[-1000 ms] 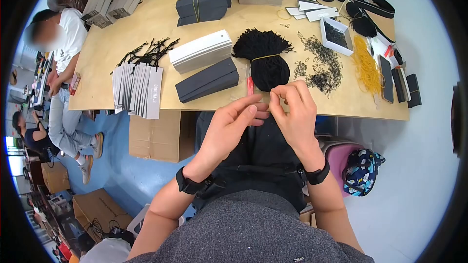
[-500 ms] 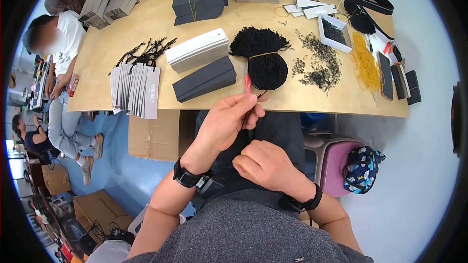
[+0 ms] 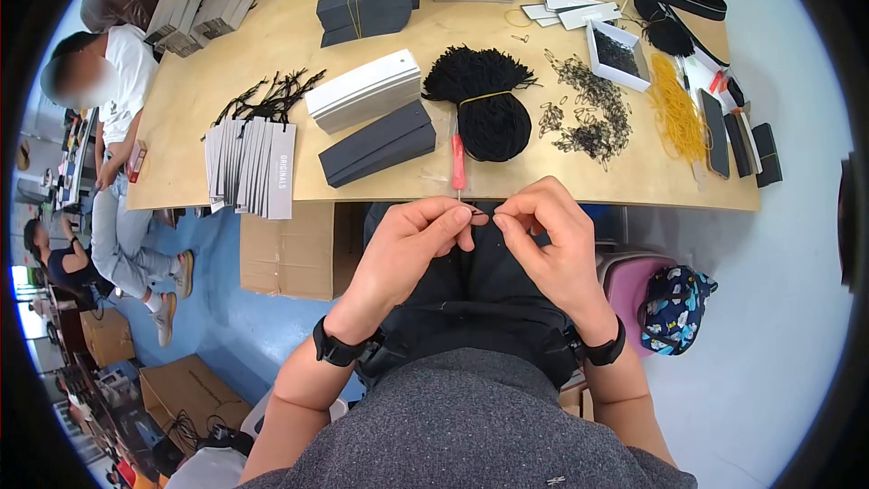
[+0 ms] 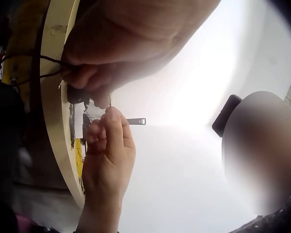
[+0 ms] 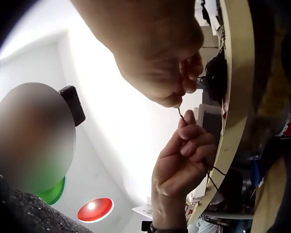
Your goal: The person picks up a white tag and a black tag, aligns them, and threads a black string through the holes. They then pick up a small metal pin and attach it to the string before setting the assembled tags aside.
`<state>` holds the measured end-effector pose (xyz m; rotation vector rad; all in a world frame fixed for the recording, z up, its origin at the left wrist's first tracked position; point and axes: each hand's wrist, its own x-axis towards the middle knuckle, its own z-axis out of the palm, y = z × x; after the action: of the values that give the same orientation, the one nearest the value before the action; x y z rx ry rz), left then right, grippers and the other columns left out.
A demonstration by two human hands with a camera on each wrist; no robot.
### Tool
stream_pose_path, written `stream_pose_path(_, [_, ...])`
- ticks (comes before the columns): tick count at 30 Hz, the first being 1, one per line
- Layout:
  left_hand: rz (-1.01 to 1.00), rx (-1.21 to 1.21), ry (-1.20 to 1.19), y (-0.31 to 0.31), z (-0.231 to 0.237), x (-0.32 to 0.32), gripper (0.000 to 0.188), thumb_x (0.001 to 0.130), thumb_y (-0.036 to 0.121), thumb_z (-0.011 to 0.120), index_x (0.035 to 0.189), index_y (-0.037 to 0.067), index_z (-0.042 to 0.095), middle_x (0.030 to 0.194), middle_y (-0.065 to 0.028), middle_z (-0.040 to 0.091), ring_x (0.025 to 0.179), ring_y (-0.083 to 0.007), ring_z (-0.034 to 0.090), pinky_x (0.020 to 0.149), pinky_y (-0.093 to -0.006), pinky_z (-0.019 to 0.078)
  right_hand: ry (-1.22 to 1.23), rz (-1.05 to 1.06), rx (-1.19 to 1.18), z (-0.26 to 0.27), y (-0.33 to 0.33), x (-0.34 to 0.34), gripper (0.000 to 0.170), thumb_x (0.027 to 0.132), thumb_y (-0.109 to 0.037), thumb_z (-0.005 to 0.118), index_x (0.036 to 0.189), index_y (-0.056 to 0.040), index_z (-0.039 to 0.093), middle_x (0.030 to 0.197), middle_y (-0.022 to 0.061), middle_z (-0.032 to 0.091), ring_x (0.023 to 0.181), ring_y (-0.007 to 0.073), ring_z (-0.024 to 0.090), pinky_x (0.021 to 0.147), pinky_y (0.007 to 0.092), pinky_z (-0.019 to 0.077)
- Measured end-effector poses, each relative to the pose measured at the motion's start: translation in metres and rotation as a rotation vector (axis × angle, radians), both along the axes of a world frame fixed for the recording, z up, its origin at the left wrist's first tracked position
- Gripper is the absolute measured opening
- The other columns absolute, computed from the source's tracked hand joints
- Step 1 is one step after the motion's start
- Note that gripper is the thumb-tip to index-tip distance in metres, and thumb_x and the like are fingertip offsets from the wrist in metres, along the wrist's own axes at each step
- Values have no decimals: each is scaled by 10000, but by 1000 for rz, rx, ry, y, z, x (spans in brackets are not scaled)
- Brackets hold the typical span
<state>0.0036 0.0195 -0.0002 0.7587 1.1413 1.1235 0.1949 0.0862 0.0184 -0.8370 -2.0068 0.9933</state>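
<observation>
At the table's front edge, my left hand (image 3: 409, 244) pinches a thin black cord between thumb and forefinger. In the left wrist view two strands of the black cord (image 4: 31, 56) trail from that hand. Facing it, my right hand (image 3: 554, 243) has thumb and fingertips together; in the right wrist view a short piece of cord (image 5: 181, 113) runs between both hands' fingertips. Just beyond the hands lies a red-handled tool (image 3: 458, 163), its thin metal end at the table edge. A banded bundle of black cords (image 3: 494, 125) lies behind it.
Left on the table (image 3: 272, 50) are grey tags (image 3: 250, 167) with black strings. White cards (image 3: 364, 91) and dark cards (image 3: 378, 143) are stacked in the middle. Rightward lie scattered black pins (image 3: 593, 118), a white box (image 3: 594, 56), yellow bands (image 3: 677, 118) and a phone (image 3: 715, 136). A person sits at left.
My right hand dropped toward my lap half a second ago and has since risen to meet the left hand's fingertips. The left hand has moved slightly down, uncovering more of the red-handled tool.
</observation>
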Motion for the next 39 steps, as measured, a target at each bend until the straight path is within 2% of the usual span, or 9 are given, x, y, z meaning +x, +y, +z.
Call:
stream_pose_path(3, [46, 10, -39, 0, -4, -3, 250, 1018, 169, 572, 1090, -33, 701, 823, -35, 671, 695, -54, 501, 634, -197, 406, 12, 77, -25, 7, -2, 4, 134, 832, 8, 733, 947, -1, 664, 881, 58, 590, 714, 142, 617, 629, 273, 500])
stream_pose_path(5, [100, 3, -64, -1, -5, -6, 264, 1018, 182, 576, 1104, -34, 701, 917, -74, 716, 754, -70, 573, 692, -213, 468, 11, 303, -152, 18, -4, 7, 114, 842, 26, 711, 936, -15, 662, 877, 50, 590, 720, 131, 614, 624, 277, 500])
stream_pose_path(11, [23, 95, 9, -3, 2, 7, 267, 1013, 190, 595, 1114, -31, 706, 947, -62, 727, 872, -107, 647, 834, -259, 525, -22, 97, 220, -1, 1, -5, 170, 778, -43, 771, 918, -49, 675, 846, 87, 578, 703, 252, 619, 597, 337, 503])
stream_pose_path(16, [1, 137, 1, -4, 1, 5, 249, 1009, 168, 599, 1095, -39, 709, 914, -47, 717, 883, -102, 637, 830, -252, 518, -26, -45, 197, -3, -1, -11, 161, 796, -60, 767, 927, -57, 673, 854, 76, 582, 715, 256, 629, 603, 347, 512])
stream_pose_path(22, [-52, 180, 188, -4, 4, 3, 226, 1007, 151, 600, 1101, -23, 708, 932, -48, 695, 875, -94, 632, 802, -250, 517, -49, 74, 104, -6, 4, -6, 140, 810, -48, 747, 917, -51, 657, 857, 74, 582, 713, 253, 630, 607, 347, 515])
stream_pose_path(28, [17, -18, 61, -4, 10, 8, 158, 972, 86, 631, 1063, -17, 709, 889, -16, 670, 816, -95, 616, 755, -230, 493, -36, 44, 35, -6, 2, -2, 130, 792, -4, 727, 867, -33, 624, 829, 77, 567, 688, 224, 631, 604, 330, 508])
stream_pose_path(33, [19, 166, 370, -1, -1, 9, 135, 902, 56, 712, 1022, -5, 716, 917, -16, 677, 777, -41, 588, 692, -204, 465, -33, 79, -35, -6, 6, 6, 126, 795, -5, 718, 882, -30, 629, 817, 87, 560, 684, 226, 631, 611, 333, 505])
stream_pose_path(35, [47, 124, 323, -2, -1, 10, 113, 897, 43, 713, 1000, -5, 715, 909, -23, 682, 793, -57, 599, 713, -207, 470, -47, 80, -40, -11, 16, 13, 112, 810, -23, 713, 889, -33, 635, 819, 93, 562, 687, 240, 629, 619, 343, 504])
stream_pose_path(39, [120, 11, 132, -2, -2, 7, 92, 887, 39, 719, 962, -15, 713, 882, -42, 690, 785, -92, 611, 727, -226, 486, -384, -359, 225, -23, 54, 35, 68, 865, -112, 683, 912, -66, 670, 852, 105, 583, 734, 304, 620, 656, 397, 493])
